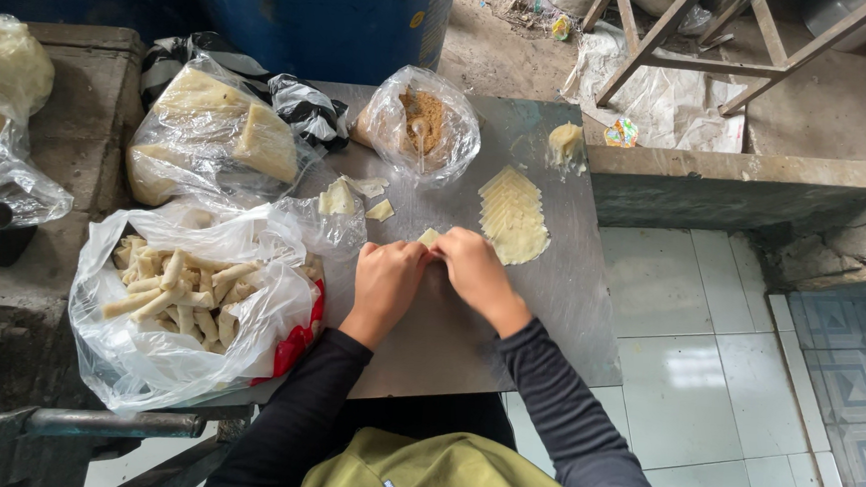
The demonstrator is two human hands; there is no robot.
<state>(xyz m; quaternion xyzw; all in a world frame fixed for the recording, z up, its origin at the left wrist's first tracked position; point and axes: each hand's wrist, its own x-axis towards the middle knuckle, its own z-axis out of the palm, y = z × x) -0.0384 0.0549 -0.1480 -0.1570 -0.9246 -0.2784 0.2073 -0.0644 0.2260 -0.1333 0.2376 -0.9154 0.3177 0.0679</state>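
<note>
Both hands busy over the metal bench (549,311)

Left hand (385,283) and right hand (473,269) fingers (443,242) pinching a small wrapper (429,236); wrapper stack (513,215) just beyond the right fingertips.

Grey metal desk (550,301) over glossy white floor tiles (685,389). Patterned blue-grey tiles (851,369) at right. Concrete ledge (737,182) behind; bare dirt ground (505,47) beyond. Blue barrel (317,11) top centre, wooden frame (706,40) top right. Daylight, diffuse.

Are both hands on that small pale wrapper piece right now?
Touching. The head view shows the left hand and right hand meeting fingertip to fingertip over the small wrapper piece, whose corner sticks out from under the fingers.
</note>
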